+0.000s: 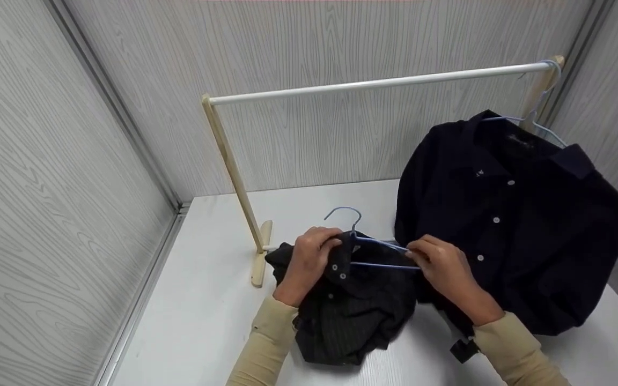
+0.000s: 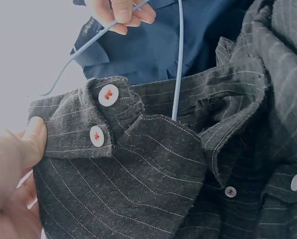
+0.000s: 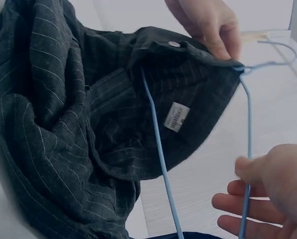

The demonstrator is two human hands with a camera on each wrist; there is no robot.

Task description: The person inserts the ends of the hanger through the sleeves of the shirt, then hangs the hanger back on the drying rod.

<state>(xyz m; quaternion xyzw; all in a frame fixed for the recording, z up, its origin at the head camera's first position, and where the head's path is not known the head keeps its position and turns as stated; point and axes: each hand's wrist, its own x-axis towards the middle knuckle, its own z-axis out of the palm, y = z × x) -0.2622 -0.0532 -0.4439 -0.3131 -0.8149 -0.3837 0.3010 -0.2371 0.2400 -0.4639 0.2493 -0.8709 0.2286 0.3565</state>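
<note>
A dark pinstriped shirt (image 1: 360, 311) lies bunched on the table in the head view. My left hand (image 1: 311, 257) pinches the edge of its buttoned collar (image 2: 71, 124). With thumb and fingers my right hand (image 1: 443, 268) holds one arm of a blue wire hanger (image 3: 161, 144). The hanger's other end runs into the neck opening, and its hook (image 1: 344, 209) stands up beside the collar, above the left hand's fingertips. Inside the neck a white label (image 3: 177, 116) shows in the right wrist view. The far tip of the hanger inside the shirt is hidden by cloth.
Behind the hands stands a rack with a white rail (image 1: 368, 84) and wooden posts (image 1: 234, 171). A navy shirt (image 1: 523, 225) hangs at its right end on another hanger (image 1: 542, 102), close to my right hand. The white table (image 1: 196, 300) meets panelled walls.
</note>
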